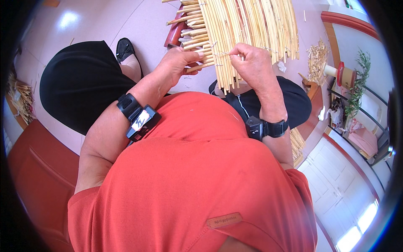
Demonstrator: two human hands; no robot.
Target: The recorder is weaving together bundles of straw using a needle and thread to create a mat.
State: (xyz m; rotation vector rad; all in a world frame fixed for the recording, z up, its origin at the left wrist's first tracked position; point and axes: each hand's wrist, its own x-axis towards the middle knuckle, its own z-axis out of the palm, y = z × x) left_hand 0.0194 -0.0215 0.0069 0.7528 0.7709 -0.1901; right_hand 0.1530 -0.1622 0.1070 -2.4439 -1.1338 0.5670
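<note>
the mat of pale stalks (252,29) is the landmark here: it lies in front of the person, its near edge above the lap, most of its stalks running away from the body. at its left edge, shorter crosswise stalks (194,43) poke out sideways in a ragged row.

the left hand (180,61) is at the mat's near left corner, grasping the lowest of those crosswise stalks, thumb laid over them and fingers curled beneath. the right hand (253,62) is over the near part of the mat, its thumb and forefinger pinched together on a thin thread (221,53) that crosses the stalks; the other fingers are folded in.

a dark red bar (174,35) shows just beside the mat's left edge, partly under the stalk ends. to the left of the mat, farther off, a black shoe (125,48) rests on the pale floor (96,25). to its right, a white scrap (281,66) lies near the mat, with a loose bundle of straw (317,57) beyond, then a red-rimmed spool (341,74) and a green plant (362,69). nearer the body than the mat, each forearm wears a black strapped device, the left one (143,123) and the right one (255,127).
</note>
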